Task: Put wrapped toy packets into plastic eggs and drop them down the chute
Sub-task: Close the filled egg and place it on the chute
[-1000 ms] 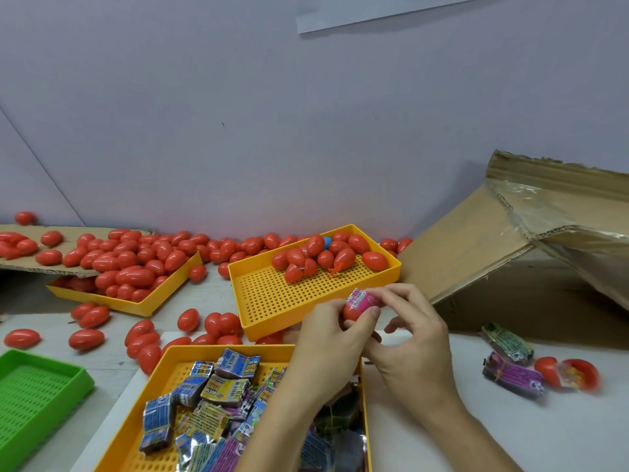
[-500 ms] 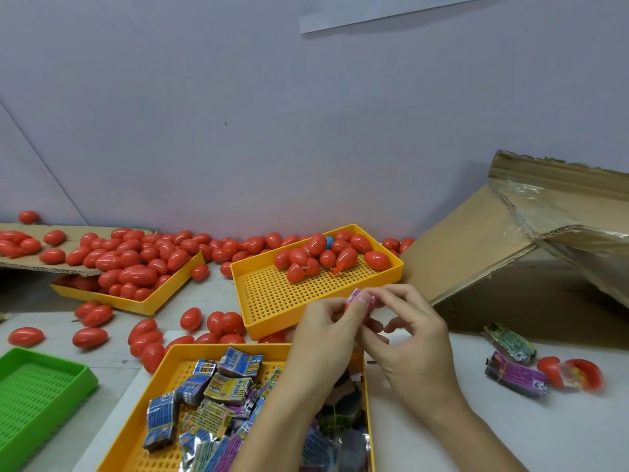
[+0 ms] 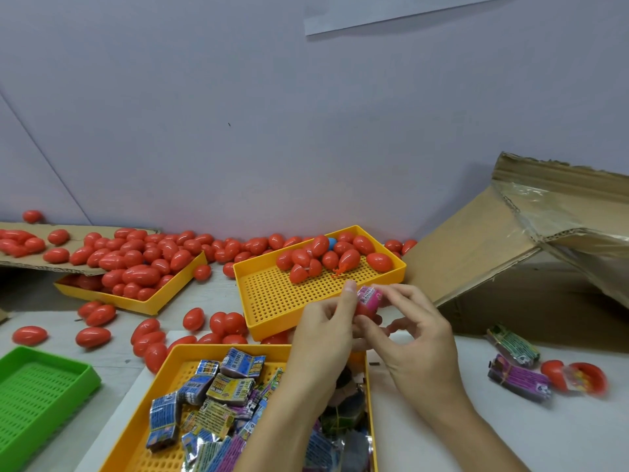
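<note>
Both hands, left hand (image 3: 326, 327) and right hand (image 3: 413, 330), pinching one red egg (image 3: 364, 310) with pink packet (image 3: 369, 296) between fingertips, above near yellow tray (image 3: 163, 376); cardboard chute (image 3: 476, 247) beyond right hand.

Little can be read. A purple packet (image 3: 519, 378) at the lower right of the frame shows a "6" or "9" on its end. The packets in the near yellow tray (image 3: 136, 434) carry print too blurred to read.

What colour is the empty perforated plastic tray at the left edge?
Bright green: the empty perforated plastic tray shows clearly at lower left in the head view, the only view.
</note>
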{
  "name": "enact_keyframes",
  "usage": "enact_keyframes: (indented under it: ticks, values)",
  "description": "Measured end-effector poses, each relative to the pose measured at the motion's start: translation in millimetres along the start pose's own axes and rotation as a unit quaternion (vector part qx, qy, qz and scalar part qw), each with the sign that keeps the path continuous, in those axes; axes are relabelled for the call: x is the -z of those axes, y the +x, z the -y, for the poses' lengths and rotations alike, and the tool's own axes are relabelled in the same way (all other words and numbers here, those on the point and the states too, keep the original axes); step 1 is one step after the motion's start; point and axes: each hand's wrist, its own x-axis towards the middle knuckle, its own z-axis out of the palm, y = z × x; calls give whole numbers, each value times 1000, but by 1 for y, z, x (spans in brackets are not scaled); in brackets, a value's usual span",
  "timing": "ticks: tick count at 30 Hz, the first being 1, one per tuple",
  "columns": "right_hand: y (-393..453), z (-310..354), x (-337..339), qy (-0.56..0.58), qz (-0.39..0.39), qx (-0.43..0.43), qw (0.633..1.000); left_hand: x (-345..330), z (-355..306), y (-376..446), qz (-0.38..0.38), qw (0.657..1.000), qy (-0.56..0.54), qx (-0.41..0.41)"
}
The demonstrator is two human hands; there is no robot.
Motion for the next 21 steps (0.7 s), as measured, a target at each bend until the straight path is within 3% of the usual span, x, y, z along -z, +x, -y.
enact_keyframes:
  ticks: [5, 14, 21]
  values:
    - [-2, 4, 1, 12, 43, -20, 999, 4, -1, 2, -3, 998, -57, 41]
    - [-3, 0, 0, -58, -10, 18, 998, 0, -1, -2, -3, 991, 113, -75]
    - [-2, 1, -1, -53, -22, 32, 998, -4, -1, -4, -41, 972, 176, -152]
